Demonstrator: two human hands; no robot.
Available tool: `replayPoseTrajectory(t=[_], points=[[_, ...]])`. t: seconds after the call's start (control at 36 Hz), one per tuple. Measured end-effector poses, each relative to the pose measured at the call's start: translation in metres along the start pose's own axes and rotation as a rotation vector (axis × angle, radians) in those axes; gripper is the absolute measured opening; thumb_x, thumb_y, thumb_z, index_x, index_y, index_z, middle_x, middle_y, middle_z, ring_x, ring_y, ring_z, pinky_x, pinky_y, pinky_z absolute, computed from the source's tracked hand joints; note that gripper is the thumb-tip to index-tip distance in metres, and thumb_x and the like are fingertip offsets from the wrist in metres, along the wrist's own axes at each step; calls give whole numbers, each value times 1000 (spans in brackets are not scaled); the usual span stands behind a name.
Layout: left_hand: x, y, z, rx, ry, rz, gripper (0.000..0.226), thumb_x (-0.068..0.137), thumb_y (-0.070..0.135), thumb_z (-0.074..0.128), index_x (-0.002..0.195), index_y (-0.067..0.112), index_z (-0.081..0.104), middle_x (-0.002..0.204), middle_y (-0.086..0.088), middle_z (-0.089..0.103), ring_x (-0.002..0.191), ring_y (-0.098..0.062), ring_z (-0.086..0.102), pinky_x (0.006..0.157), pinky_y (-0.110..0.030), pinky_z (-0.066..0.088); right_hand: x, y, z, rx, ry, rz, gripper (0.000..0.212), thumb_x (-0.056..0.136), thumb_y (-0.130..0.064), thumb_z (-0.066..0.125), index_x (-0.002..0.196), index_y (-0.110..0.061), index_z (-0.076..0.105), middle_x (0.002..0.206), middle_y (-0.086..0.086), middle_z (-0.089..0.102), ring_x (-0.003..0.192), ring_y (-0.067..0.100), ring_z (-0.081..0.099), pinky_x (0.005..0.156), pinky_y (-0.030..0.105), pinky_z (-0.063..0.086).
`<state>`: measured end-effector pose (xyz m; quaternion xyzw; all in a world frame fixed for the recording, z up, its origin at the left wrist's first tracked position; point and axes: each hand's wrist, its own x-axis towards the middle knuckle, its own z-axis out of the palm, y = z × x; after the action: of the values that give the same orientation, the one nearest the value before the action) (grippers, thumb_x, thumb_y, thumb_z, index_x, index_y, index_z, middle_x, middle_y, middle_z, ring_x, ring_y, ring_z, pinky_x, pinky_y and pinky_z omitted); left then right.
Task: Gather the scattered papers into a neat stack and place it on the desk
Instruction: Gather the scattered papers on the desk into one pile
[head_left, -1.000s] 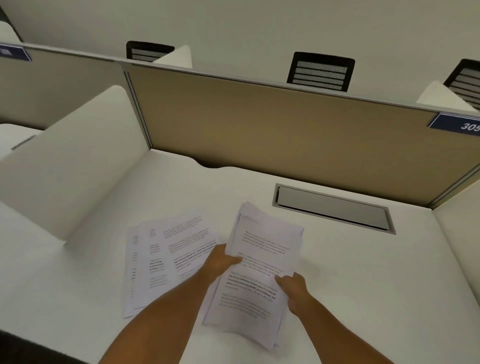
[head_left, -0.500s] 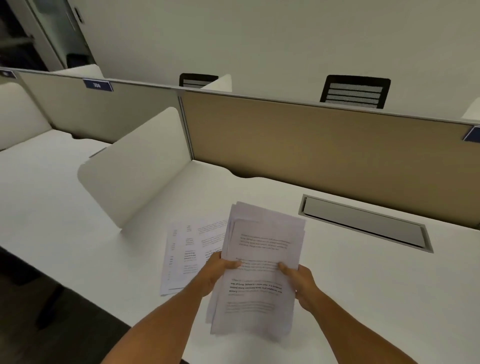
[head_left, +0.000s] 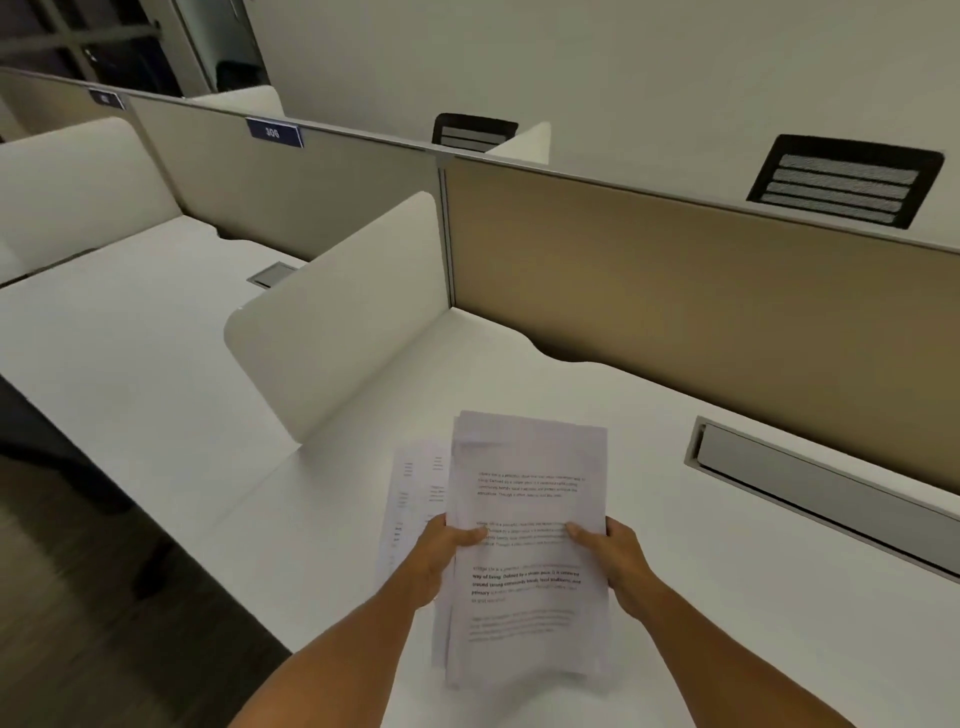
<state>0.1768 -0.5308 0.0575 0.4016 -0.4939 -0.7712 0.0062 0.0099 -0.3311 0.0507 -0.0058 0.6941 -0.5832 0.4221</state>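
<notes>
Low in the frame, both forearms reach in from the bottom edge, and the left hand (head_left: 441, 558) and right hand (head_left: 613, 558) grip the stack (head_left: 524, 551) by its two long sides, thumbs laid across the printed top sheet, fingers curled underneath and closed on the paper. The stack is lifted, tilted toward the camera, in the lower centre of the frame above the white surface (head_left: 727, 597).

What has just changed: a second ago the bundle sat fanned and slanted, its corners splayed; now the sheets sit far closer to square, the top page running straight up the picture. Some edges do peek out along the top and the lower left, so the squaring looks unfinished. The view has also swung, bringing the neighbouring desks into the upper left.

Just beyond the left hand, partly hidden behind the stack, loose pages (head_left: 415, 493) lie flat on the surface, left of centre. That matters: by my reading the gathering is not complete, since those sheets are apart from the held bundle. The likely next call is to pick them up or set the stack over them, then tap the edges true.

Further back, a recessed cable tray (head_left: 810, 493) sits at the right, a white divider (head_left: 337, 312) stands at centre left, and the tan partition (head_left: 701, 291) crosses the upper right, with a black chair back (head_left: 841, 182) behind it.
</notes>
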Motion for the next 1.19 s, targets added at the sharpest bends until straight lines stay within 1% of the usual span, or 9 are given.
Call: replayPoseTrajectory(t=[0.14, 0.25, 0.36, 0.53, 0.67, 0.81, 0.89, 1.0, 1.19], points=[[17, 3, -15, -57, -110, -92, 48, 81, 5, 76, 128, 3, 63, 120, -21, 71, 110, -42, 68, 96, -60, 52, 26, -7, 12, 63, -99, 19, 47, 80, -19, 82, 124, -12, 66, 112, 7, 77, 99, 30, 75, 88, 49, 60], [30, 13, -29, -112, -350, -151, 49, 82, 6, 74, 129, 3, 63, 133, -24, 62, 121, -44, 60, 95, -55, 54, 40, -14, 6, 122, -308, 67, 55, 80, -23, 83, 130, -12, 62, 126, 11, 71, 114, 33, 69, 92, 47, 58], [49, 19, -42, -155, -363, -161, 41, 85, 5, 71, 125, 4, 66, 132, -24, 63, 120, -45, 61, 90, -54, 57, 55, -16, 2, 74, -336, 107, 59, 77, -26, 86, 129, -11, 62, 126, 12, 71, 115, 34, 68, 91, 46, 59], [82, 11, -40, -65, -5, -116, 43, 81, 3, 77, 123, 4, 66, 113, -16, 75, 104, -37, 72, 95, -58, 54, 82, -13, 15, -76, -24, 76, 54, 70, -27, 91, 117, -17, 67, 108, 3, 78, 94, 23, 77, 83, 45, 63], [96, -2, -29, 88, 249, 46, 31, 85, 5, 73, 113, 18, 70, 101, 3, 76, 84, -8, 75, 67, -21, 59, 97, -6, 34, -102, 75, 100, 27, 81, -15, 82, 106, -14, 73, 80, -6, 81, 71, 16, 79, 54, 26, 61], [101, -10, -27, 410, 415, 81, 39, 86, 14, 73, 123, 7, 63, 120, -9, 70, 107, -23, 66, 93, -32, 54, 109, 0, 51, -246, 151, 139, 27, 82, -18, 79, 107, -12, 72, 99, 8, 77, 90, 28, 74, 87, 45, 61], [106, -14, -28, 528, 457, 62, 42, 87, 14, 72, 126, 3, 61, 123, -12, 67, 114, -29, 65, 100, -42, 54, 116, 2, 60, -304, 183, 131, 25, 83, -17, 76, 107, -11, 73, 100, 9, 76, 89, 27, 73, 87, 42, 61], [114, -13, -31, 726, 514, 23, 29, 85, 22, 74, 109, 7, 69, 114, -12, 69, 105, -28, 66, 91, -45, 58, 126, 4, 70, -417, 218, 123, 23, 84, -20, 72, 105, -10, 72, 107, 10, 75, 90, 24, 70, 81, 35, 59], [122, -13, -40, 930, 651, -135, 50, 81, 46, 74, 125, 28, 63, 163, -8, 13, 147, -38, 14, 119, -53, 23, 135, -4, 85, -802, 329, 217, 48, 84, -39, 69, 125, -16, 62, 145, 12, 32, 130, 37, 31, 105, 48, 43]])
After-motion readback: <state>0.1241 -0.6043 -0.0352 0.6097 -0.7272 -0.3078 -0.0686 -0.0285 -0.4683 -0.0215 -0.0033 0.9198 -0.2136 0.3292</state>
